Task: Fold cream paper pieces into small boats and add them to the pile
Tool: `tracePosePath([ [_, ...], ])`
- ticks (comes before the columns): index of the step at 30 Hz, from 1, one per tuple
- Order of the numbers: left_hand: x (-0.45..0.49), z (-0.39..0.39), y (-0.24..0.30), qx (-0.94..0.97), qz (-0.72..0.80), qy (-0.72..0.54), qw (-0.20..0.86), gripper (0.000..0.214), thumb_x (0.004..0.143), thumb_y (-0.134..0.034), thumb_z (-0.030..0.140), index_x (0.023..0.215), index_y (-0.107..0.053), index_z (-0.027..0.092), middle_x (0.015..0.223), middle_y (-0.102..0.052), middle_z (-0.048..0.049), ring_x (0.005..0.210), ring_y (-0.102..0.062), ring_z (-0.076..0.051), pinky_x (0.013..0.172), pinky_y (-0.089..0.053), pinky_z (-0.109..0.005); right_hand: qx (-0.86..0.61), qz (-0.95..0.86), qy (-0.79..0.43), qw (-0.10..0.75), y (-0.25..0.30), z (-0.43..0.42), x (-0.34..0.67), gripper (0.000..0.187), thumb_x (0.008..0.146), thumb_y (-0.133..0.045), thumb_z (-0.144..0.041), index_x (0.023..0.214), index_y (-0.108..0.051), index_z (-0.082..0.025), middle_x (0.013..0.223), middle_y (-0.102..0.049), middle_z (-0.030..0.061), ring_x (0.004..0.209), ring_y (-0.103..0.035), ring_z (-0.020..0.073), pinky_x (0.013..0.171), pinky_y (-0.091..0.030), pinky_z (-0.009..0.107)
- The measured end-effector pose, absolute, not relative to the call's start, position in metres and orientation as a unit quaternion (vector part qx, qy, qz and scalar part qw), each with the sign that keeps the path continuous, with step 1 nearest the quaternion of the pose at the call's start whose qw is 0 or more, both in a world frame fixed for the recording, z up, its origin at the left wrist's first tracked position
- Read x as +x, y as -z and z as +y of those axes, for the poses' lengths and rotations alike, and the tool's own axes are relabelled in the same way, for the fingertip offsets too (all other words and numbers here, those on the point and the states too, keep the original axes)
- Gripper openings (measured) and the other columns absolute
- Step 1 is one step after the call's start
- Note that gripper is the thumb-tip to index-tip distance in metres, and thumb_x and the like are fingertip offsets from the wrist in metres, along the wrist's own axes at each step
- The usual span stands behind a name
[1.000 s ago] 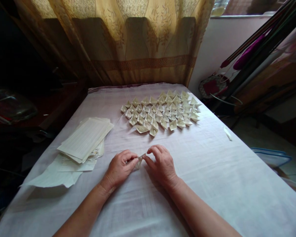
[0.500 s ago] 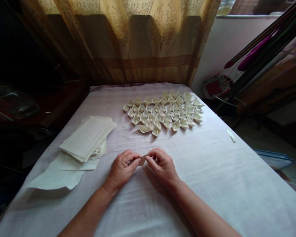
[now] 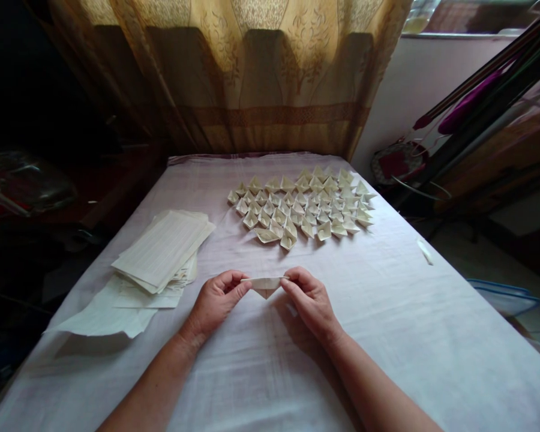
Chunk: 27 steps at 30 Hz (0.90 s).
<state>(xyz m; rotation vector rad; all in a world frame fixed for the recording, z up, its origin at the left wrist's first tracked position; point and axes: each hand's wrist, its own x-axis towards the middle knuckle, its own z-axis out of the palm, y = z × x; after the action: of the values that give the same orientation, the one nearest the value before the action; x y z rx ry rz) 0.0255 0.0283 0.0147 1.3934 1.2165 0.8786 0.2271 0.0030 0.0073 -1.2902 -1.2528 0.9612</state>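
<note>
Between my two hands a small piece of folded paper (image 3: 266, 287) is stretched, its straight edge on top and a point hanging down. My left hand (image 3: 220, 303) pinches its left end between thumb and fingers. The right end is pinched the same way by my right hand (image 3: 309, 303). Beyond them on the cloth stand several folded paper boats (image 3: 297, 207), packed close in rows. To the left lies a loose stack of paper sheets (image 3: 162, 249), with a larger, curling sheet (image 3: 103, 312) under its near side.
A pale cloth covers the table (image 3: 270, 372). Behind its far edge hangs a patterned gold curtain (image 3: 261, 72). Near the right edge lies a small white scrap (image 3: 425, 252). On the floor to the right is a blue-edged clear item (image 3: 504, 297).
My hands have moved apart, drawing the folded paper out wide between them, so its long top edge and lower point now show. The view has shifted slightly.
</note>
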Motion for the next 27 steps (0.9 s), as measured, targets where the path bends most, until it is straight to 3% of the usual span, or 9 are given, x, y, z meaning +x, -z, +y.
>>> tracePosePath([
  [3, 0.025, 0.029, -0.013, 0.545, 0.492, -0.4, 0.549, 0.034, 0.074, -0.071, 0.045, 0.091, -0.07, 0.016, 0.08, -0.071, -0.0024, 0.07, -0.063, -0.014, 0.065, -0.05, -0.023, -0.546, -0.461, -0.467, 0.521, -0.008, 0.002, 0.226, 0.024, 0.076, -0.065, -0.042, 0.068, -0.057, -0.021, 0.059, -0.045, -0.0044, 0.054, -0.038, 0.0108, 0.049, -0.03, 0.023],
  [7, 0.023, 0.028, -0.009, 0.581, 0.477, -0.424, 0.505, 0.037, 0.077, -0.071, 0.04, 0.106, -0.07, 0.018, 0.082, -0.071, -0.0026, 0.074, -0.065, -0.014, 0.07, -0.053, -0.024, -0.546, -0.399, -0.524, 0.517, -0.009, 0.002, 0.225, 0.03, 0.07, -0.071, -0.047, 0.066, -0.057, -0.02, 0.054, -0.042, -0.0059, 0.049, -0.033, 0.0088, 0.045, -0.026, 0.022],
  [12, 0.019, 0.026, -0.016, 0.679, 0.438, -0.427, 0.406, 0.021, 0.084, -0.065, 0.031, 0.099, -0.076, 0.022, 0.098, -0.076, -0.0047, 0.089, -0.07, -0.017, 0.085, -0.055, -0.029, -0.527, -0.371, -0.568, 0.512, -0.014, 0.003, 0.226, 0.033, 0.068, -0.073, -0.048, 0.065, -0.057, -0.019, 0.05, -0.049, -0.005, 0.047, -0.034, 0.0071, 0.046, -0.025, 0.021],
  [18, 0.016, 0.025, -0.028, 0.752, 0.387, -0.436, 0.307, 0.016, 0.089, -0.063, 0.027, 0.096, -0.076, 0.022, 0.086, -0.077, -0.0036, 0.079, -0.071, -0.015, 0.073, -0.056, -0.023, -0.477, -0.32, -0.637, 0.514, -0.015, 0.004, 0.226, 0.037, 0.063, -0.08, -0.047, 0.067, -0.058, -0.018, 0.052, -0.051, -0.0056, 0.044, -0.037, 0.0049, 0.042, -0.02, 0.018],
  [27, 0.015, 0.022, -0.029, 0.774, 0.374, -0.457, 0.226, 0.013, 0.091, -0.061, 0.026, 0.091, -0.073, 0.023, 0.081, -0.075, -0.0041, 0.075, -0.07, -0.016, 0.071, -0.056, -0.025, -0.446, -0.248, -0.697, 0.504, -0.012, 0.002, 0.222, 0.039, 0.059, -0.086, -0.042, 0.068, -0.057, -0.017, 0.055, -0.049, -0.0072, 0.043, -0.035, 0.0025, 0.041, -0.019, 0.016],
])
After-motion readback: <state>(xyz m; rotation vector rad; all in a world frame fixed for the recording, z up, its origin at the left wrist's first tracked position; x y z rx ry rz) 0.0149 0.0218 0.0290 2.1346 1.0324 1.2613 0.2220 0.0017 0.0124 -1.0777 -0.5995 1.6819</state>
